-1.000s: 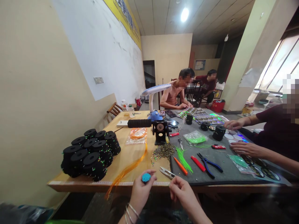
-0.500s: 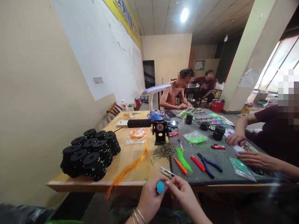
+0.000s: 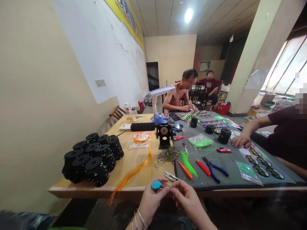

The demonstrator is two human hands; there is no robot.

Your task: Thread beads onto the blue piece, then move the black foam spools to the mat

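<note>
My left hand [image 3: 155, 196] is closed around a small round thing with a bumpy turquoise top [image 3: 156, 185] and a dark side. Its thumb and forefinger pinch together close to my right hand [image 3: 185, 195]. That hand is closed too, its fingertips meeting the left ones on something thin and tiny that I cannot make out. Just beyond my fingers lie metal thread snips [image 3: 170, 176] on the table edge. Farther out is a heap of small metal pieces [image 3: 168, 155]. A bundle of orange strands [image 3: 130, 174] trails over the table edge at the left.
Black foam spools [image 3: 93, 156] stand stacked at left. A black-handled winding device [image 3: 164, 131] stands mid-table. On the grey mat [image 3: 225, 172] are blue-handled pliers [image 3: 214, 169], a red lighter [image 3: 203, 167], an orange tool [image 3: 185, 170] and green strands [image 3: 189, 164]. Co-workers sit behind and at right.
My left hand has turned, tilting the turquoise top upward and slightly left. My fingertips stay together. At right, a co-worker's nearer hand has drawn back, uncovering a sheet of round labels.
</note>
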